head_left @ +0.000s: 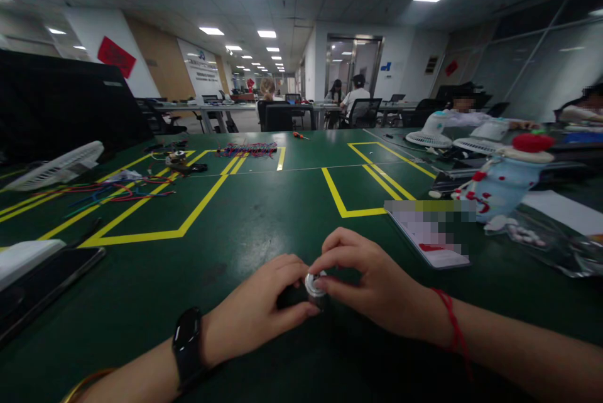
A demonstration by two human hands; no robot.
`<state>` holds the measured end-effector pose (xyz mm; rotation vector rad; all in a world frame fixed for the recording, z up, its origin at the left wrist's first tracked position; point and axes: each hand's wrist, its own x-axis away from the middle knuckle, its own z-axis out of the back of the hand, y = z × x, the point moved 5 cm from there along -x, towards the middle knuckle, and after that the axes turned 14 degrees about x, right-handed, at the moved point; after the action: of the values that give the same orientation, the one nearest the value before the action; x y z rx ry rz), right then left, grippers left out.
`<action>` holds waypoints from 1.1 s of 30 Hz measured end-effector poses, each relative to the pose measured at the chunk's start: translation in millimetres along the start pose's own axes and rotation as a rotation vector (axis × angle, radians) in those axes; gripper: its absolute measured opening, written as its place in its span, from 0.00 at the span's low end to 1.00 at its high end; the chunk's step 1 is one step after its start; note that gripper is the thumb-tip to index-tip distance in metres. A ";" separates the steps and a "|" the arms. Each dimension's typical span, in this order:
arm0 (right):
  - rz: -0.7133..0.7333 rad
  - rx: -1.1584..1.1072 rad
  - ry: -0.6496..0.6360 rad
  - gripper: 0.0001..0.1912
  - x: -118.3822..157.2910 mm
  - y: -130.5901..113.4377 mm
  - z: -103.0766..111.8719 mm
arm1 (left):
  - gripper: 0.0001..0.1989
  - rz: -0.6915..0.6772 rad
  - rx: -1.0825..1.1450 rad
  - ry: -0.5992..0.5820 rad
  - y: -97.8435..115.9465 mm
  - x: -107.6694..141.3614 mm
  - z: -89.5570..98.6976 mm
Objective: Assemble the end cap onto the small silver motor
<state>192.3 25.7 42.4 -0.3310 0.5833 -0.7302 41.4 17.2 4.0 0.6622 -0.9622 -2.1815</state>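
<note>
A small silver metal cylinder (316,293) stands on the green table (254,208) close in front of me. My left hand (264,302) holds it from the left side, with the thumb near its lower edge and the fingers behind its top. From the right, my right hand (367,277) has thumb and index fingertips pinched at the cylinder's top rim. Whether a small separate part is between those fingertips I cannot make out.
Loose coloured wires (127,193) lie on the left, and a dark phone (51,290) lies nearer. A flat card-like case (428,243), a blue bottle-shaped object (506,183) and white fans (428,133) stand or lie right. A screwdriver (299,135) is at the far edge.
</note>
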 end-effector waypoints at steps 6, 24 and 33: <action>0.009 0.042 -0.022 0.08 2.7 0.0 3.4 | 0.07 -0.006 0.006 0.001 1.4 -0.6 -0.1; -0.038 -0.020 -0.221 0.04 13.7 29.5 6.7 | 0.06 0.044 0.030 -0.013 3.9 -2.1 3.4; 0.015 0.094 -0.311 0.07 14.8 37.0 -4.7 | 0.07 0.046 0.028 -0.016 1.3 -1.3 2.8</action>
<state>217.8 40.9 15.4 -0.3448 0.2562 -0.6725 40.8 18.7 6.9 0.6308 -1.0086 -2.1388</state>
